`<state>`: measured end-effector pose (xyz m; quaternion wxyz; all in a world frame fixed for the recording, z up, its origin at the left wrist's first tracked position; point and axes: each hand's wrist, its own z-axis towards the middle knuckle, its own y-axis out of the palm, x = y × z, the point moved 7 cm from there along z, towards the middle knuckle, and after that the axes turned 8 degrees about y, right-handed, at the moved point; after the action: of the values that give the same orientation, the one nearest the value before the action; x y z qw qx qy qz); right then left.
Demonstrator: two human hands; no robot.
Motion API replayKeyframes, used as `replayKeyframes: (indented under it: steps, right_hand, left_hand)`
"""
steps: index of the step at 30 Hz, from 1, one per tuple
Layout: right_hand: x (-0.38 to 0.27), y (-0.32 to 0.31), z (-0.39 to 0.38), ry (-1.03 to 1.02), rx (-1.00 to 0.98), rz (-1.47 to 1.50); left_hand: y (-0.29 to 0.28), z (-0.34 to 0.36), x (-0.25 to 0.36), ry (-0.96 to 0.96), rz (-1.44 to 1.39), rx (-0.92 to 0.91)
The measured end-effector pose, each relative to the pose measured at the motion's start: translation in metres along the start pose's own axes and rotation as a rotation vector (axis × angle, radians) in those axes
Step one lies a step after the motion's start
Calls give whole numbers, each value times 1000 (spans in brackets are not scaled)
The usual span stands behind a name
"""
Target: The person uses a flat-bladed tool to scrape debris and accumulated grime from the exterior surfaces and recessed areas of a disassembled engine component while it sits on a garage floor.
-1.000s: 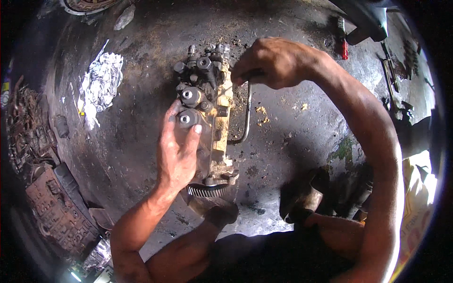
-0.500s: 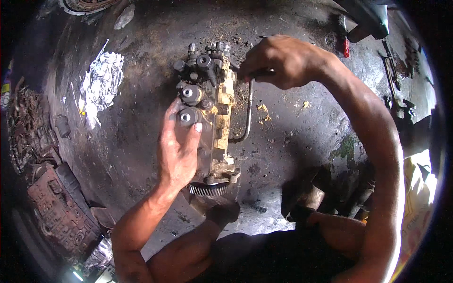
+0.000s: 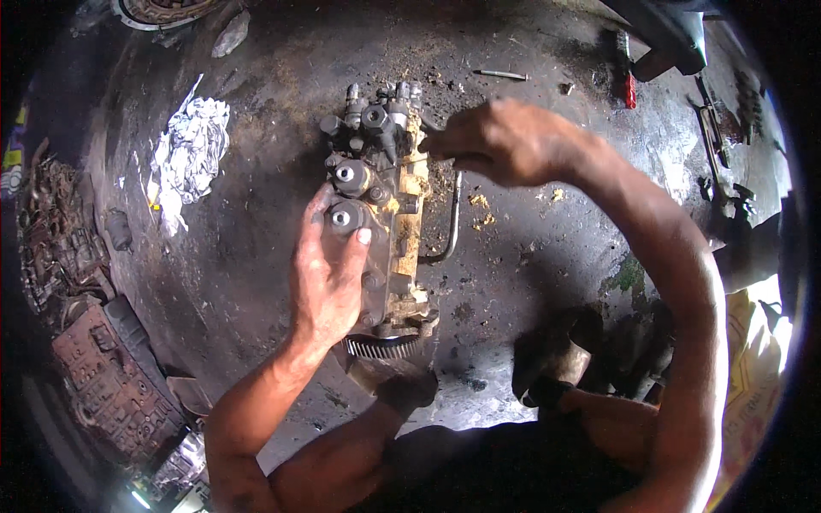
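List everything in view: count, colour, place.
Metal assembly: one, grey and tan, centre
Toothed gear: one, grey, assembly's near end
Bent bar: one, grey, right of assembly
Slim rod: one, grey, upper floor
Crumpled wad: one, whitish, left
Crumbs: several, yellow, right of bar
Flat block: one, rusty brown, lower left
Loose parts: many, brownish, left edge
Other edge items: too dim to identify
Left-hand fingers: bare, gripping assembly
Right-hand fingers: bare, by assembly's upper right, grip unclear
Legs: two, bottom

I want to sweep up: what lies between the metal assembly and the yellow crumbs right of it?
A bent metal bar lies between the metal assembly and the yellow crumbs, as the head view shows.
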<state>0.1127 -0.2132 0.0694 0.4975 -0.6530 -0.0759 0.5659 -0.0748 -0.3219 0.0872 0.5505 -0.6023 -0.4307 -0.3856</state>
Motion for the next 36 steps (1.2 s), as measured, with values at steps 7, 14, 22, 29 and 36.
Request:
replayKeyframes:
  steps: [7, 14, 22, 29, 36]
  right_hand:
    - [6, 3, -9, 216, 152, -55]
    - [0, -6, 11, 108, 49, -229]
    - [-13, 10, 20, 160, 54, -140]
    - [-4, -13, 3, 144, 56, -227]
    - [-3, 4, 16, 283, -192, -253]
  left_hand:
    - [-3, -3, 4, -11, -24, 42]
    - [-7, -3, -4, -30, 95, 7]
    - [-7, -3, -3, -29, 102, -7]
    - [-5, -4, 2, -64, 58, 2]
    - [-8, -5, -4, -51, 64, 20]
